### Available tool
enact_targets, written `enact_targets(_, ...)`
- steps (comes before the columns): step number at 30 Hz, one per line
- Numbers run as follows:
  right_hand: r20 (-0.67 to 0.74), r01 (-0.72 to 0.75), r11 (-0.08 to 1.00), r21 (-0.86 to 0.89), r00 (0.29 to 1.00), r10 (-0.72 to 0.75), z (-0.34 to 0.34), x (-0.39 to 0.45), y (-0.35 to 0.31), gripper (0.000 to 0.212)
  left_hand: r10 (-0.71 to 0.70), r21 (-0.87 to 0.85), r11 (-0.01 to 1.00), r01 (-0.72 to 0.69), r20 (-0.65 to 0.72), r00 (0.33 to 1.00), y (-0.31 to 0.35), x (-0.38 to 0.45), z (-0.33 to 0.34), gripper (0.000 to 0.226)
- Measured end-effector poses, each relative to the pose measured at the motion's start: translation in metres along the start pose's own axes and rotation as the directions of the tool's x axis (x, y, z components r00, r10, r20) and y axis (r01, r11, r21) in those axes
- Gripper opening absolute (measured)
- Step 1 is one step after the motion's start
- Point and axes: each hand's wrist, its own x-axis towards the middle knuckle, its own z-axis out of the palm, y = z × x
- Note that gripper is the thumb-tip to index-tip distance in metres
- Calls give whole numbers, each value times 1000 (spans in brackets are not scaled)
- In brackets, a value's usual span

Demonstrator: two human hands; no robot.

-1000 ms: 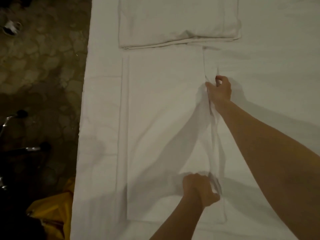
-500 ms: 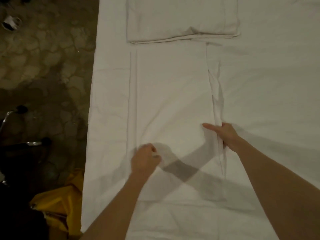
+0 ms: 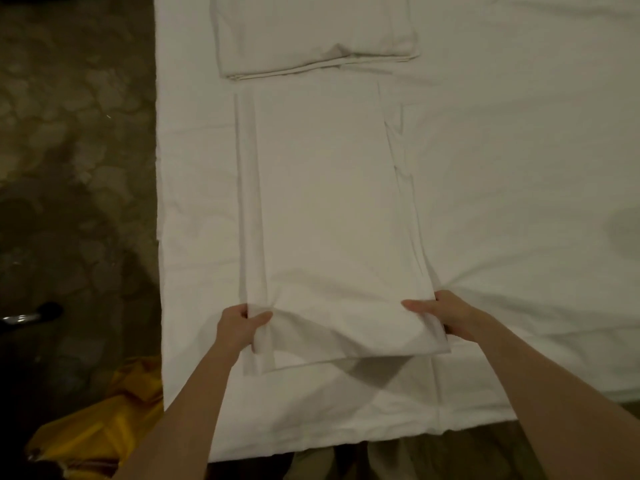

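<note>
We see a long white cloth, folded into a narrow strip, lying flat on a white-covered surface. Only its near end is raised a little (a shadow lies under it). The left hand grips the near left corner, thumb on top and fingers curled under the edge. The right hand grips the near right corner in the same way. Just beyond the far end of the strip lies a folded white pile. On the stone floor to the left we see a yellow bag.
</note>
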Motion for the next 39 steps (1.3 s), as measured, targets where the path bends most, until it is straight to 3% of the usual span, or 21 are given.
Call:
enact_targets(3,-138,4,995,-104,990,-18,10,5,11,43,-68,-75,994,75,88,994,-6,1,-8,28)
enact_targets(8,-291,14,988,-151,955,-58,22,15,21,51,-153,113,985,129,242,958,-16,-7,-11,26)
enact_targets(12,-386,-27,954,-300,918,-95,25,15,18,49,-208,198,968,152,303,930,-15,-6,-20,23)
enact_targets(13,-432,-29,933,-358,891,-139,26,13,12,42,-215,255,958,133,325,921,-12,-6,-23,22)
enact_targets(15,-572,14,908,-419,772,-276,29,8,-3,27,-224,319,941,111,344,912,-4,-5,-25,19)
enact_targets(17,-663,91,863,-498,602,-446,36,12,-22,40,-170,218,970,106,303,938,6,0,-23,12)
enact_targets(18,-644,120,812,-571,549,-534,41,17,-34,49,-106,127,989,77,243,964,11,3,-21,13)
enact_targets(19,-586,149,753,-641,540,-605,48,24,-46,57,-29,55,998,20,161,986,14,9,-18,19)
enact_targets(21,-400,180,637,-749,644,-652,73,36,-73,66,107,41,993,-108,28,994,24,18,-13,32)
enact_targets(23,-172,233,497,-836,748,-641,111,46,-96,65,157,47,987,-155,-32,987,36,22,-9,34)
enact_targets(26,130,365,306,-879,802,-584,181,52,-122,57,175,23,985,-174,-82,981,50,32,-6,20)
enact_targets(28,233,443,306,-843,812,-535,218,54,-140,52,172,23,985,-170,-80,982,53,36,-7,18)
enact_targets(30,244,486,396,-779,817,-522,238,55,-162,55,138,-3,990,-138,-14,990,49,37,-8,19)
enact_targets(32,138,473,485,-736,805,-576,248,55,-180,57,155,88,983,-160,55,986,43,30,-9,22)
enact_targets(35,-40,360,531,-767,799,-599,248,54,-189,53,187,165,965,-204,112,976,37,21,-9,14)
enact_targets(39,-109,216,559,-800,865,-490,247,52,-181,56,223,228,939,-258,170,960,39,13,-7,18)
